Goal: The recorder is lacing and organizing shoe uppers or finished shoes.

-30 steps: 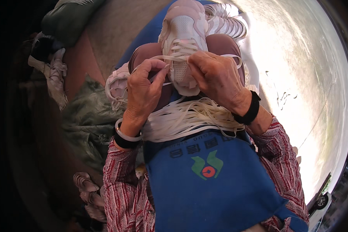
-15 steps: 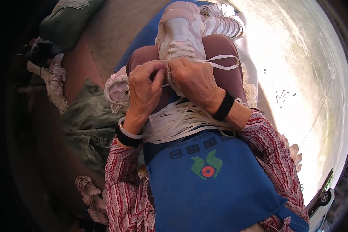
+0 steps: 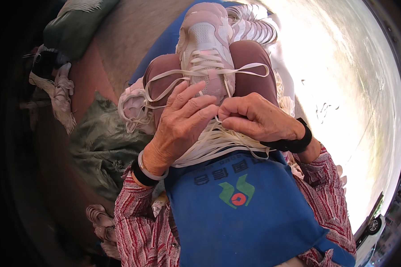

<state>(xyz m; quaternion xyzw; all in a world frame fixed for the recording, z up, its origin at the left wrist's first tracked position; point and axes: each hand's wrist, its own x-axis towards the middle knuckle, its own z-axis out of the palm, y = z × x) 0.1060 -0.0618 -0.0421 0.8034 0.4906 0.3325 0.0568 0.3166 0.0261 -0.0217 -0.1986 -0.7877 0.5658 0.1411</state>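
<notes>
A pink and white sneaker (image 3: 206, 40) stands wedged between my knees, toe pointing away. White lace crosses its front, with a loop of lace (image 3: 256, 66) hanging out on the right and another on the left. My left hand (image 3: 178, 122) is open just below the shoe, its fingers stretched toward it and the index fingertip near my right hand. My right hand (image 3: 254, 116) is closed in a pinch; a short bit of white shoelace shows at its fingertips. Beneath both hands, a bundle of loose white laces (image 3: 200, 151) lies across my lap on a blue apron (image 3: 254, 213).
Another pink and white sneaker (image 3: 132, 109) rests left of my knee. A row of shoes (image 3: 254, 29) lies beyond the right knee. Green sacking (image 3: 100, 147) covers ground at left, and more laces and shoes (image 3: 60, 91) lie farther left. A car (image 3: 373, 231) appears at lower right.
Both hands have come down off the shoe's laces toward my lap. My left fingers have opened out, my right hand has shifted right, and a lace loop now shows at left.
</notes>
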